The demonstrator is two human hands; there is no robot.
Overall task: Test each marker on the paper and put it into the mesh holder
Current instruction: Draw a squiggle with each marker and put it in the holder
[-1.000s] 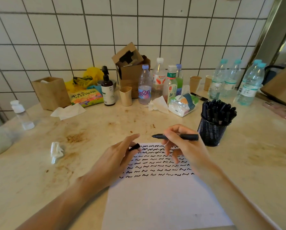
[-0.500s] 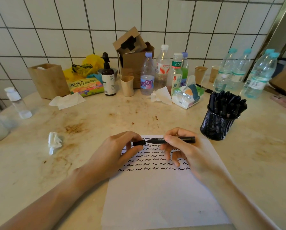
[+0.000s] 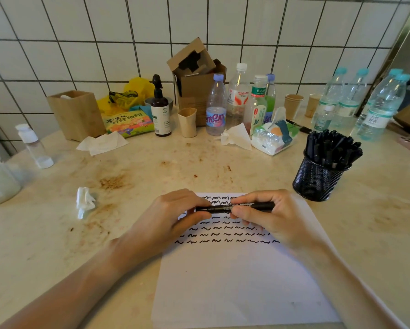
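Capping step, by the look of it. Black marker (image 3: 234, 207) held level above the top rows of squiggles on the paper (image 3: 242, 281), near the middle of the worktop's near edge. Left hand (image 3: 173, 217) curled round the marker's left end, where the cap presumably sits; right hand (image 3: 268, 217) pinching the barrel between thumb and fingers. Whether the cap is fully seated: cannot tell, the joint hidden under the left fingers.

To finish well: push both ends straight together along the marker's axis until firm, no twisting, no tilting toward the sheet. Then release with the left, carry with the right to the mesh holder (image 3: 318, 181), standing just off the paper's far right corner. Holder already crowded with black markers (image 3: 332, 148), caps splayed outward, so aim for a gap and slide down gently rather than drop; a hard poke could tip the holder or lever a neighbour out.

Round about: crumpled tissue (image 3: 85, 201) to the left of the paper, well clear of the route. Toward the far edge, a tissue pack (image 3: 274, 138), plastic bottles (image 3: 217, 108), a paper cup (image 3: 187, 122), a pump bottle (image 3: 160, 110), a cardboard box (image 3: 194, 79) and a wooden box (image 3: 76, 113). More water bottles (image 3: 379, 108) near the far right corner, behind the holder. Nothing between hands and holder.
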